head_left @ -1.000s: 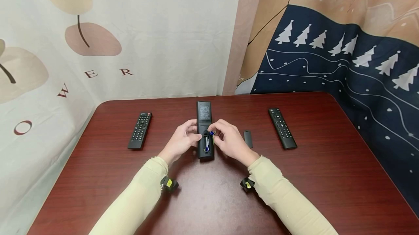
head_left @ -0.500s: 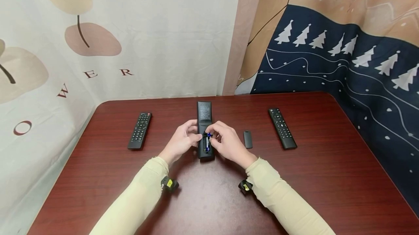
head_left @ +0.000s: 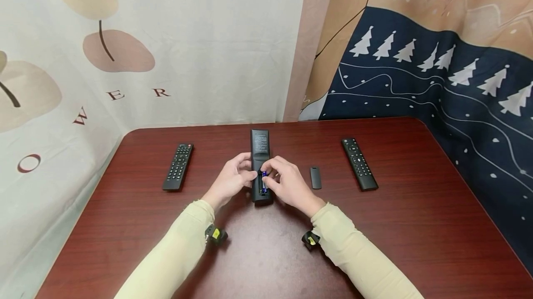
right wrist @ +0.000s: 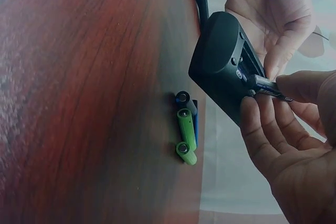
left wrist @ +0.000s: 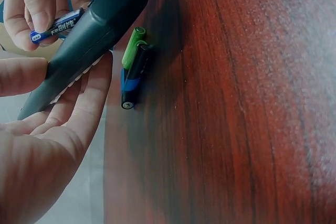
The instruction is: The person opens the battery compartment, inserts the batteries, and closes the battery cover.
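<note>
A black remote control (head_left: pixel 260 151) is held back side up, tilted, its battery compartment uncovered. My left hand (head_left: pixel 228 179) grips it from the left, thumb on its edge and fingers beneath, as the left wrist view shows. Between thumb and fingertips my right hand (head_left: pixel 287 182) pinches a blue AAA battery (left wrist: pixel 60 27). One end of that battery dips into the compartment, its other end raised, in the right wrist view. Another blue battery (right wrist: pixel 241 72) lies inside the compartment. The small black battery cover (head_left: pixel 315 177) rests on the table, right of my right hand.
Under the held remote, green batteries (right wrist: pixel 187 129) and a blue-black battery (left wrist: pixel 135 80) lie on the wooden table (head_left: pixel 266 252). One black remote (head_left: pixel 178 167) lies buttons up at the left, another remote (head_left: pixel 359 164) at the right. Fabric curtains (head_left: pixel 216 49) stand behind the table.
My right hand has moved slightly left and down, bringing the battery from beside the remote over the compartment and more in line with it. My left hand and the remote stay nearly still.
</note>
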`<state>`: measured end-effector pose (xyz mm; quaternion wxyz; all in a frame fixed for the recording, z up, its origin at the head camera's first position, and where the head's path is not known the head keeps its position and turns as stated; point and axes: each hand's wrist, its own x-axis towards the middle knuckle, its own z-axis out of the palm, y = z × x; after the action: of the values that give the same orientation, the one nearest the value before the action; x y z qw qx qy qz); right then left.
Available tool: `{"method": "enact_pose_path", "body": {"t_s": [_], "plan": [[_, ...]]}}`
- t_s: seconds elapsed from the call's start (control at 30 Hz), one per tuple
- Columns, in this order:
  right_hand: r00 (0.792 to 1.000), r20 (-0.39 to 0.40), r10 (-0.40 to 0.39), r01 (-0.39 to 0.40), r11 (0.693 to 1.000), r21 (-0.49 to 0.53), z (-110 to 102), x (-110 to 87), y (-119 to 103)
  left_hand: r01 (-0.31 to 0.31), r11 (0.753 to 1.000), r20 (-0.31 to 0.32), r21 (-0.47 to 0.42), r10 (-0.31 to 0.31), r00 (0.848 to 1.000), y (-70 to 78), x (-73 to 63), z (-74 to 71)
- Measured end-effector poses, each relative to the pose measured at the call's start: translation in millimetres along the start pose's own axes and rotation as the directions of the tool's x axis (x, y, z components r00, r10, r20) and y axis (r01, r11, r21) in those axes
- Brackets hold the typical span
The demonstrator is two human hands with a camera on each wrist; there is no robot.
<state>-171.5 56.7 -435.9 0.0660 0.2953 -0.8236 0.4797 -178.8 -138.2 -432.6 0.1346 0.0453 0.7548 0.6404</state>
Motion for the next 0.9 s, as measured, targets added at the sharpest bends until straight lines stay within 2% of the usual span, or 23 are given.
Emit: {"method": "enact_pose_path", "body": {"t_s": [0.53,0.9], "plan": [[0.999,-0.044,-0.021,0.021,1.000,-0.002,6.5,-1.9,0.9,-0.005,1.000,0.002,-0.006,0.005,1.000,-0.6,-0.2,0.3],[0.998,-0.060,-0.030,0.027,0.999,-0.041,6.8,-3.0,0.5,-0.002,1.000,0.001,0.004,0.002,1.000,1.4,-0.2,0.9]]}}
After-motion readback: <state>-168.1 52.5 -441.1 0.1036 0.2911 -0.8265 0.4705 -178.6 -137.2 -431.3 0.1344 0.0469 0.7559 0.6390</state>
